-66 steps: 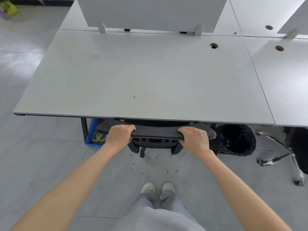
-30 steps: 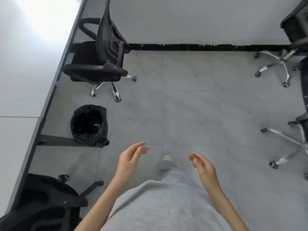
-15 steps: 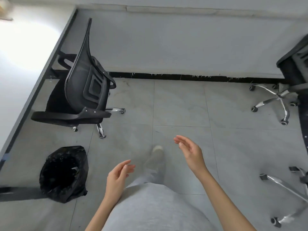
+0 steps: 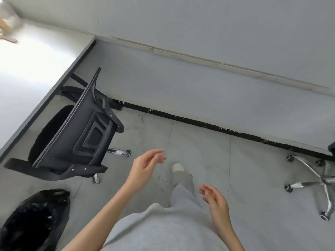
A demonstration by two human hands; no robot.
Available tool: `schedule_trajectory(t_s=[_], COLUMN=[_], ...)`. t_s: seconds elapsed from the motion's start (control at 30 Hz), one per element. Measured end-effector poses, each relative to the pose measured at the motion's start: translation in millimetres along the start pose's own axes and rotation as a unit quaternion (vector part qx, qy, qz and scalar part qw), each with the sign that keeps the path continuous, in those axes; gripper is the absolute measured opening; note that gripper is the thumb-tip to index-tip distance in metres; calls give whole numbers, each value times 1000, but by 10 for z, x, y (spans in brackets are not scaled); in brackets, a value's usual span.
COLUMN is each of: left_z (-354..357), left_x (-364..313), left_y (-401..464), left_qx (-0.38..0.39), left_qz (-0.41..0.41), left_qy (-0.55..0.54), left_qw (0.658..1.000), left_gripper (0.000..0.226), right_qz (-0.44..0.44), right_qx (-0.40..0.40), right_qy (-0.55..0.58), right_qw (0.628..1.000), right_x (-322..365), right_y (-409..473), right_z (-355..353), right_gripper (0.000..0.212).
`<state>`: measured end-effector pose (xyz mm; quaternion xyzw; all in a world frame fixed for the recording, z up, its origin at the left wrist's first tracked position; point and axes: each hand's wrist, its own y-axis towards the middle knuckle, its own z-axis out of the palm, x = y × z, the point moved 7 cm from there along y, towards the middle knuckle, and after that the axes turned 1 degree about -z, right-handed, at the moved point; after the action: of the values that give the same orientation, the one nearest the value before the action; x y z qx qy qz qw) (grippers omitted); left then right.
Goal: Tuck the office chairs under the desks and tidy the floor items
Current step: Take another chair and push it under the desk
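Observation:
A black mesh office chair (image 4: 78, 134) stands at the left, its back facing me, its seat partly under the white desk (image 4: 27, 73). My left hand (image 4: 145, 165) is raised to the right of the chair, fingers relaxed and holding nothing, a short gap from the backrest. My right hand (image 4: 213, 198) hangs lower at the right, fingers loosely spread, empty. A bin lined with a black bag (image 4: 34, 220) sits on the floor at the lower left, below the chair.
The chrome star base of another chair (image 4: 315, 185) stands at the right edge. A grey wall with a black skirting strip (image 4: 217, 127) runs across the far side. My grey-trousered leg and pale shoe (image 4: 178, 168) step forward on the grey tiled floor.
I let go of the tucked chair and turned away from that desk. Over the last second the black chair and bin have come nearer, and my left hand has risen toward the chair.

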<state>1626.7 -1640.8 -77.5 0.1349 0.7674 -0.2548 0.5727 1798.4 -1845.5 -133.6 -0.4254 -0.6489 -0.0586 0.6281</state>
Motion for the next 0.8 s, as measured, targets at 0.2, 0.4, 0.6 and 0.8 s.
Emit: schedule_trajectory(t_s=[0.2, 0.4, 0.6, 0.8], left_z=[-319, -398, -833, -1903], left_x=[378, 533, 416, -173], left_y=[334, 136, 257, 440], left_qx=[-224, -433, -523, -580], left_qz=[-105, -190, -193, -77], left_qy=[-61, -146, -117, 230], left_qw=[967, 869, 822, 778], left_gripper=[29, 27, 25, 34], right_qz=[-64, -170, -231, -532], right_qx=[220, 375, 440, 426], right_qy=[-124, -198, -194, -263], right_qw=[965, 890, 846, 683], right_x=[1099, 2419, 2913, 3280], right_y=[1662, 2501, 2634, 2238], right_z=[671, 1704, 2745, 3762], right_gripper=[25, 28, 30, 40])
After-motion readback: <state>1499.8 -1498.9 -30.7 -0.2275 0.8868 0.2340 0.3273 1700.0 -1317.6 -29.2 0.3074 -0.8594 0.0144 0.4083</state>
